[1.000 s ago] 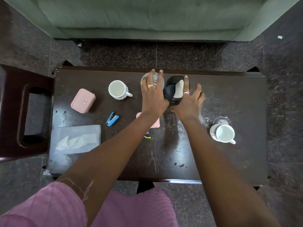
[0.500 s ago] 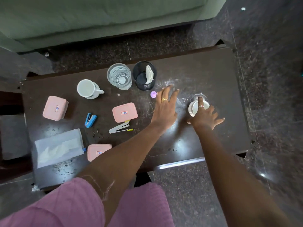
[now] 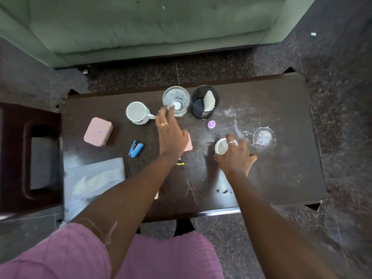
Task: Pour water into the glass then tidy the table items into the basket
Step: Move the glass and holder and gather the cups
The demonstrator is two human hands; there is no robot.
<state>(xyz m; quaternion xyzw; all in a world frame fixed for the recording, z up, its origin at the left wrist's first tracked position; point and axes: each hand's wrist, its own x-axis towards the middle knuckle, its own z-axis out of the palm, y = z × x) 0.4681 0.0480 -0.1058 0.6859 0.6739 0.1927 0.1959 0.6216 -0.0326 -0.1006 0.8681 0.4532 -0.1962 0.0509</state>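
A clear glass (image 3: 176, 99) holding water stands at the table's far edge. Right of it is the black mesh basket (image 3: 196, 109) with a white cloth inside. My left hand (image 3: 171, 131) hovers flat with fingers apart, its fingertips just short of the glass base, and it covers most of a pink box (image 3: 189, 145). My right hand (image 3: 234, 156) grips a white mug (image 3: 221, 147) from above at centre right. A second white mug (image 3: 137, 112) stands left of the glass.
On the dark table (image 3: 281, 178) lie another pink box (image 3: 98, 131), a blue stapler (image 3: 135, 149), a plastic bag (image 3: 94, 178), a purple cap (image 3: 211, 124) and a wet ring (image 3: 263, 136). A dark stool (image 3: 12, 158) stands at left, a green sofa (image 3: 141, 27) behind.
My right hand has slid the white mug left, off the wet ring. My left hand has swung left and forward toward the glass, over the pink box.
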